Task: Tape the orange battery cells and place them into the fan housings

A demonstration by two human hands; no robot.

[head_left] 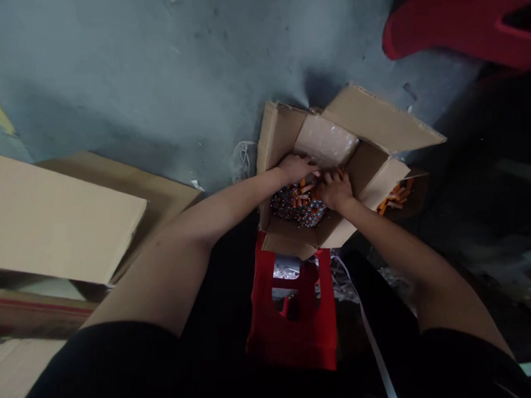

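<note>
An open cardboard box [334, 140] stands on a red plastic stool [295, 317], its flaps spread outward. Inside lies a heap of small orange and dark cylindrical parts [298, 205]. My left hand [295, 167] reaches into the box from the left, fingers curled down over the heap. My right hand [334, 189] is in the box too, fingers bent among the parts beside the left hand. Whether either hand grips any part is hidden by the fingers.
More orange parts [395, 196] lie in a second box at the right, behind a flap. Large flat cardboard boxes [57, 219] fill the left. A red stool [466, 29] sits at top right. White strapping [373, 344] trails over the grey concrete floor [143, 70].
</note>
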